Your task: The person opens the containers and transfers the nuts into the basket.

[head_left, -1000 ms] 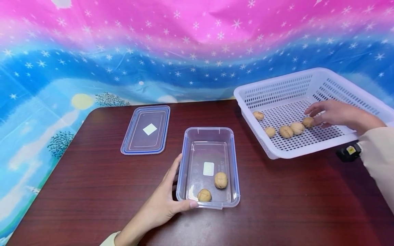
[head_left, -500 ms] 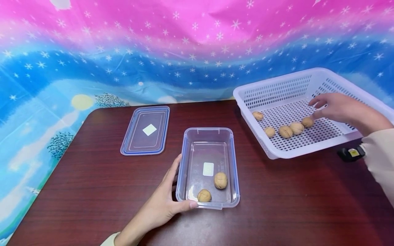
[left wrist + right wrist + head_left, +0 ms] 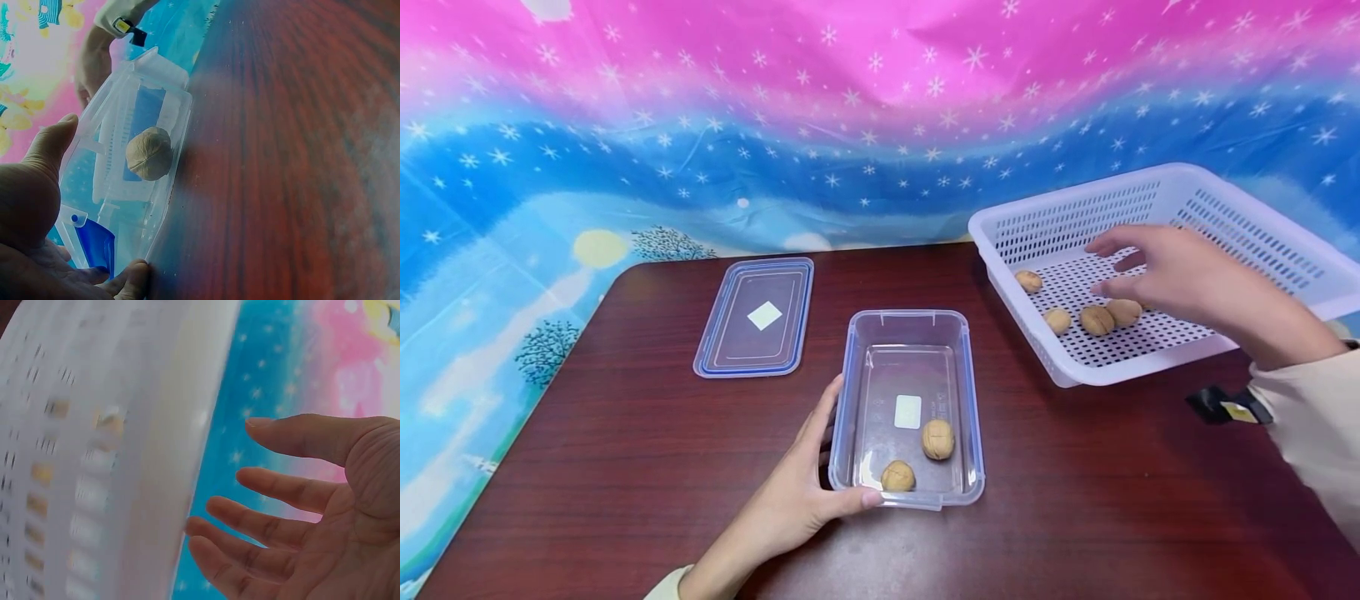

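Observation:
Near the table's middle stands a clear plastic food container with two walnuts inside. My left hand grips its near left corner, thumb over the front rim and fingers along the side. In the left wrist view, one walnut shows through the container wall. Over the white plastic basket hovers my right hand, fingers apart and slightly bent. Several walnuts lie on the basket floor, one mostly hidden behind the hand. The right wrist view shows the right hand with nothing in it.
A clear lid with a blue seal lies flat on the dark red wooden table, to the back left of the container. Behind the table hangs a pink and blue snowflake cloth. The basket's walls rise around the walnuts.
My right hand has shifted left over the basket, away from the rightmost walnut it was touching or near, now covering most of it. The left hand and container have stayed put.

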A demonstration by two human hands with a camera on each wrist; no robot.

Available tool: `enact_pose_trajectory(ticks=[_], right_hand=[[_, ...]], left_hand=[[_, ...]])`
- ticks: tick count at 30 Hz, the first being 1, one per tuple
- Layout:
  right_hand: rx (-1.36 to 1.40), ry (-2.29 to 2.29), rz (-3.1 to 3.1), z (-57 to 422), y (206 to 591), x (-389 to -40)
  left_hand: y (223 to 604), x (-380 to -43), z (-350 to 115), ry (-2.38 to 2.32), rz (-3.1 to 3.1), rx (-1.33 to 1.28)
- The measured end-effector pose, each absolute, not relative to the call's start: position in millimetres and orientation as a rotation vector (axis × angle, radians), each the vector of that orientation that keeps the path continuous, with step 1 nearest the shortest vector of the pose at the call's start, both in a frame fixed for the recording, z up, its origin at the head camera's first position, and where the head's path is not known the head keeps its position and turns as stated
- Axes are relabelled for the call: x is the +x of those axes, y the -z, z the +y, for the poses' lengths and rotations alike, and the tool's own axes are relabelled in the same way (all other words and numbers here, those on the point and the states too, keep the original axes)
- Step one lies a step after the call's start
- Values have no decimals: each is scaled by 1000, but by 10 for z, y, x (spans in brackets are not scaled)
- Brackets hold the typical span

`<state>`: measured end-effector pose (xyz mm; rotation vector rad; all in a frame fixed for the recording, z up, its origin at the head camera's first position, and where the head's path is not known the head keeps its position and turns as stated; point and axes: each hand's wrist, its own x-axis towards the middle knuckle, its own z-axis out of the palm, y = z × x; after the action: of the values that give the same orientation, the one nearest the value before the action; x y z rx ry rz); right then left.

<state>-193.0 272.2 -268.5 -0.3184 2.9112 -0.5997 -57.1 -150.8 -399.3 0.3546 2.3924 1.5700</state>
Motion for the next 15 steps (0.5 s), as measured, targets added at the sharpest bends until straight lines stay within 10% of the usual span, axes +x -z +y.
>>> enact_pose_trajectory(ticks=[15], right_hand=[[-614,756,2975,2104,2673,-1596]], left_hand=[[3992,-577,-1511,-1571,2393,367]])
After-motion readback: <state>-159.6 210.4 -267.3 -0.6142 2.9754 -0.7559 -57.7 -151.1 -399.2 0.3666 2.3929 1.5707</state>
